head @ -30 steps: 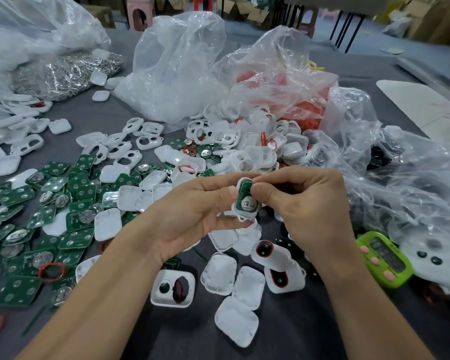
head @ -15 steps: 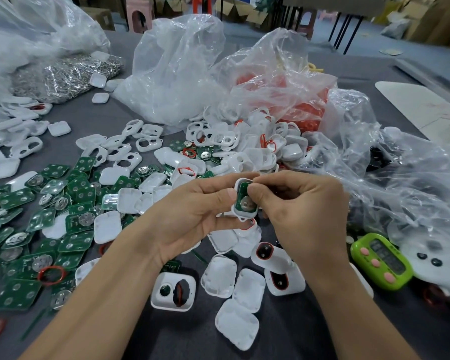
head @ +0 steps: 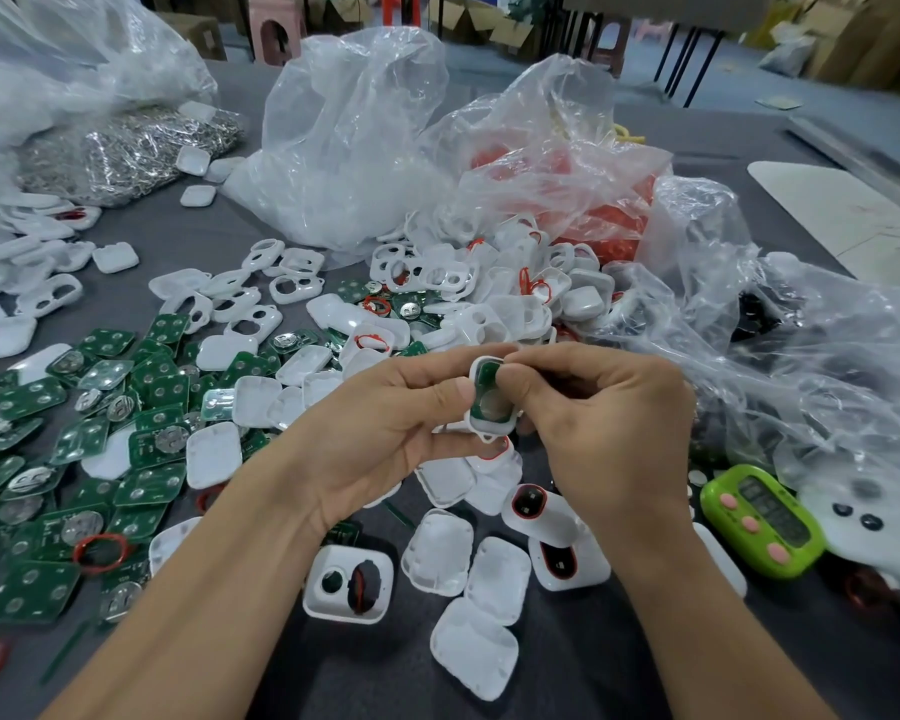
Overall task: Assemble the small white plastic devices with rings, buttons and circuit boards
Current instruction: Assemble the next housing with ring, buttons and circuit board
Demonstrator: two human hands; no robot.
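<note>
A small white device shell (head: 489,426) with a green circuit board (head: 486,394) seated in it is held up above the table centre. My left hand (head: 385,433) grips its left side, thumb on the board's edge. From the right, my right hand (head: 609,433) pinches the shell, thumb pressing on the board's upper part. Below them lie white back covers (head: 497,579) and shells fitted with red rings (head: 531,504). Green circuit boards (head: 100,449) are spread at the left, and a loose red ring (head: 100,550) lies among them.
Clear plastic bags (head: 354,148) with white and red parts rise behind the hands, and another crumpled bag (head: 827,366) lies at the right. A green timer (head: 762,519) sits at the right. A bag of metal clips (head: 126,153) lies at the far left.
Both hands stay on the device shell. My right thumb has shifted a little over the circuit board, covering its upper part.
</note>
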